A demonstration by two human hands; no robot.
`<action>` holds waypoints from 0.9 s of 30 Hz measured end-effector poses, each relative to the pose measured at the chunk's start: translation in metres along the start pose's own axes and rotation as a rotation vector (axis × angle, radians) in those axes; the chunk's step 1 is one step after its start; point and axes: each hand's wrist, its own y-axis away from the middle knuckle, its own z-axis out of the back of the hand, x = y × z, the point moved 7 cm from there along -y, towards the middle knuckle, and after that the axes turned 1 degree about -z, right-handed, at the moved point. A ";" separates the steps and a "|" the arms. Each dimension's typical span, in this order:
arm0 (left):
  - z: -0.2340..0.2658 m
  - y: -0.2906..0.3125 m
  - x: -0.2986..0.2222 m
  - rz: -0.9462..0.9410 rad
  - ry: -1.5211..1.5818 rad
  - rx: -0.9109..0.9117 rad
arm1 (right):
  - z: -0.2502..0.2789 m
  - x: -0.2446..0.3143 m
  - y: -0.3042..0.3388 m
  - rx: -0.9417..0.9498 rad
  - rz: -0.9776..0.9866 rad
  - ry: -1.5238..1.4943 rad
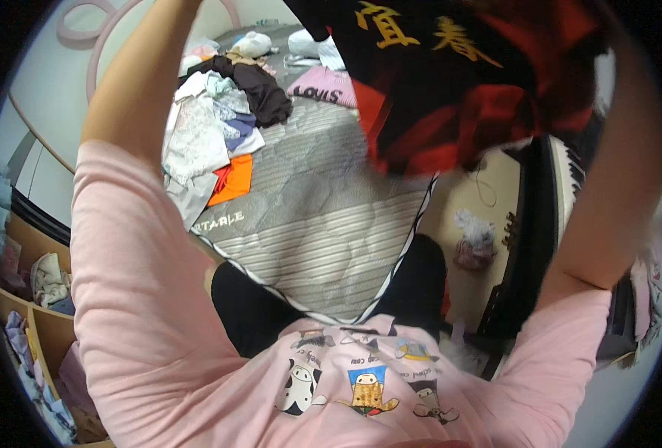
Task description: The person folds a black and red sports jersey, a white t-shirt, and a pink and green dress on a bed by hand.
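We hold the black-and-red garment (450, 97) raised above the mattress's (323, 216) far right corner; both hands are out of frame, grip unverifiable. Risk: the hanging hem snags the clothes pile (219, 127) at the left edge.

garment (450, 89) | black and red, yellow embroidery | held up, hanging above mattress
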 end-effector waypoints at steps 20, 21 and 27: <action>0.012 0.605 0.170 0.331 -0.885 -0.554 | -0.250 -0.051 0.391 0.462 -0.711 -0.141; -0.026 0.610 0.155 0.298 -0.913 -0.608 | -0.226 -0.082 0.406 0.401 -0.809 0.097; -0.152 0.627 0.161 0.261 -1.089 -0.236 | -0.191 -0.134 0.445 0.412 -1.191 0.339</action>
